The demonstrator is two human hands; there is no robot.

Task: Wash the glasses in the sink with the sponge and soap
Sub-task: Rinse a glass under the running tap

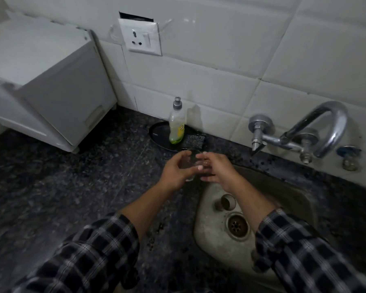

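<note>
- Clear drinking glass (188,166) is held between both hands, above the edge where the surface meets the sink and just in front of the tray.
- Left hand (173,171) wraps its fingers round the left side of this glass. Right hand (219,169) meets it from the other side with fingers bent against its wall, so both are holding it, though this part is a little blurred.
- Neither hand has the sponge, and no water is seen running from the curved chrome tap (319,132). I judge the washing is at its beginning: one glass is taken up and the soap is not yet applied.
- Dark rectangular sponge (193,140) lies on a round black tray (156,132), just beside the clear plastic soap bottle (176,125) with yellow-green liquid. The bottle stands upright there, close behind the hands.
- Next move, as I think, calls for one hand to let go, reach forward to the sponge and put soap on it. The other hand must then grip the smooth glass firmly alone.
- Second small glass (225,203) waits in the stained steel sink (207,246), near the round drain (238,226).
- Surface (72,187) is dark speckled granite.
- Behind it are white wall tiles (220,64) with a white socket plate (143,39), and a white boxy appliance (51,81) stands at the left. The light is dim.
</note>
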